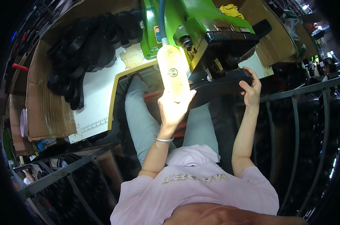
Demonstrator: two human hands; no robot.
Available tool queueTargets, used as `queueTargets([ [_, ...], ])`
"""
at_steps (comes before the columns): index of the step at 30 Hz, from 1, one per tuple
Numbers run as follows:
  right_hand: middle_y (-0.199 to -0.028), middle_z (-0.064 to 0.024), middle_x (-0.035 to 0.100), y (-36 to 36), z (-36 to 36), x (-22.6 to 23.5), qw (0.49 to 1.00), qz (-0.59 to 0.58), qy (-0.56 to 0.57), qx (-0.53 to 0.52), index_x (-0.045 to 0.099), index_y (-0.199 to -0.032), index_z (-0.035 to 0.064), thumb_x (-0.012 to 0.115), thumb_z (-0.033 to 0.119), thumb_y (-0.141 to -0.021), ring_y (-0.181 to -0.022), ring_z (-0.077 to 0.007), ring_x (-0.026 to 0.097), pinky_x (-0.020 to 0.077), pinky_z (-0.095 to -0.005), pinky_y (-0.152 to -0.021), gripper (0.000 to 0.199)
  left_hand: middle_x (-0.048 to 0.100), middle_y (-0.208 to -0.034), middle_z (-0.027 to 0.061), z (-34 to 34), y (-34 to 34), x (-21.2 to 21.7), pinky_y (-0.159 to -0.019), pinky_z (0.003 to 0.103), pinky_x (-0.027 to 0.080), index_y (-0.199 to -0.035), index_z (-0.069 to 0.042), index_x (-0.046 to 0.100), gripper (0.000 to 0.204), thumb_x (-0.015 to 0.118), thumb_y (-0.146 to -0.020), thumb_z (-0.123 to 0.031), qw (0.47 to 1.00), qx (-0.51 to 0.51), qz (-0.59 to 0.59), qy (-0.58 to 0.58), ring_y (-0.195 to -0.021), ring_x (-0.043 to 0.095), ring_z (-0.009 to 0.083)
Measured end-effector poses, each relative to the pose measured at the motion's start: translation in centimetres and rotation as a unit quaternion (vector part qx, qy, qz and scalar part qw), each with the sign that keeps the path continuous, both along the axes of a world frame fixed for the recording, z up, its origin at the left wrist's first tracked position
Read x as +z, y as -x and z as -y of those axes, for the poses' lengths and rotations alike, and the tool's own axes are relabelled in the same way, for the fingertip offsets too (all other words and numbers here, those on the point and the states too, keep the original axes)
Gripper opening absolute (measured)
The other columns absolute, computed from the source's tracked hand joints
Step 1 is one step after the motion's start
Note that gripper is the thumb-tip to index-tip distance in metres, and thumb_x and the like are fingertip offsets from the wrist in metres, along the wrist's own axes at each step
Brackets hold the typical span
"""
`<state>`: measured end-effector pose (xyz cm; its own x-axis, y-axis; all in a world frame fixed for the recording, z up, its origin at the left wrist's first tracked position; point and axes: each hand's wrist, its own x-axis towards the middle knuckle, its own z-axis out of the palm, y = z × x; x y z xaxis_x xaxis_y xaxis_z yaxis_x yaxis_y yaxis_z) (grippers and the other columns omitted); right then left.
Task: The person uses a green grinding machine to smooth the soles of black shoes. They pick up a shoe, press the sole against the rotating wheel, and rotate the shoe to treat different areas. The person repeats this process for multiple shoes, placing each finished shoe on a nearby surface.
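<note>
A long black shoe lies crosswise below the dark head of a green machine. My right hand holds the shoe's right end, its fingers curled over the far edge and the thumb on the near side. At the left end is my left hand, with its thumb against the shoe. A lit, pale yellow lamp on a flexible grey neck covers most of the left fingers. Whether the shoe touches the machine's working point cannot be made out.
Black shoes are heaped on the white tabletop to the left, against a cardboard box. Another box stands at the right, by a yellow cloth. Metal racks flank me on both sides.
</note>
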<state>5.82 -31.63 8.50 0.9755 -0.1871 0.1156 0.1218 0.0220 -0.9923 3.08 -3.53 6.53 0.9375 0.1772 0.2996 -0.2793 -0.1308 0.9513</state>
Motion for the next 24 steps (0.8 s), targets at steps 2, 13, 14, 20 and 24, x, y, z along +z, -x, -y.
queueTargets([
  [2,-0.106,-0.0054,0.062,-0.4,0.2,0.2,1.000,-0.008,0.001,0.005,0.057,-0.124,0.0004,0.081,0.010,-0.071,-0.077,-0.0058,0.059,0.0357,-0.0135,-0.043,0.059,0.069,-0.087,0.0099,-0.1,-0.1,-0.9,-0.075,0.028,0.052,-0.098,0.003,0.064,0.032,0.082,-0.075,-0.009,1.000,-0.012,-0.013,0.021,-0.077,0.066,0.0152],
  [13,-0.111,-0.0075,0.062,-0.5,-2.6,0.5,0.997,0.022,0.055,0.046,0.059,-0.122,-0.0009,0.085,0.017,-0.069,-0.081,-0.0067,0.059,0.0386,-0.0140,-0.048,0.062,0.056,-0.070,-0.0034,-3.0,1.5,-2.0,-0.059,0.021,0.039,-0.073,-0.003,0.059,0.016,0.073,-0.081,0.000,0.992,-0.048,-0.049,0.111,-0.063,0.048,0.0048],
  [14,-0.111,-0.0074,0.062,-0.3,-2.6,0.3,0.997,0.026,0.054,0.054,0.059,-0.122,-0.0011,0.085,0.017,-0.068,-0.083,-0.0075,0.059,0.0416,-0.0146,-0.053,0.063,0.057,-0.071,-0.0030,-3.2,1.6,-2.0,-0.060,0.021,0.040,-0.075,-0.003,0.060,0.015,0.073,-0.081,0.000,0.989,-0.059,-0.057,0.122,-0.063,0.049,0.0049],
  [20,-0.111,-0.0080,0.062,0.0,-2.4,-0.2,0.993,0.074,0.060,0.070,0.058,-0.122,-0.0033,0.088,0.012,-0.065,-0.100,-0.0135,0.058,0.0454,-0.0230,-0.088,0.067,0.063,-0.076,0.0009,-3.4,1.6,-2.1,-0.067,0.023,0.046,-0.084,-0.002,0.061,0.017,0.077,-0.080,-0.007,0.996,-0.060,-0.056,-0.025,-0.070,0.057,0.0080],
  [24,-0.112,-0.0099,0.061,-0.5,-2.3,0.4,0.995,0.076,0.026,0.056,0.058,-0.123,-0.0038,0.087,0.010,-0.066,-0.102,-0.0145,0.058,0.0450,-0.0230,-0.089,0.065,0.063,-0.077,0.0031,-1.3,0.4,-0.2,-0.069,0.025,0.047,-0.085,-0.003,0.061,0.022,0.080,-0.077,-0.010,0.994,-0.031,-0.005,-0.103,-0.071,0.058,0.0107],
])
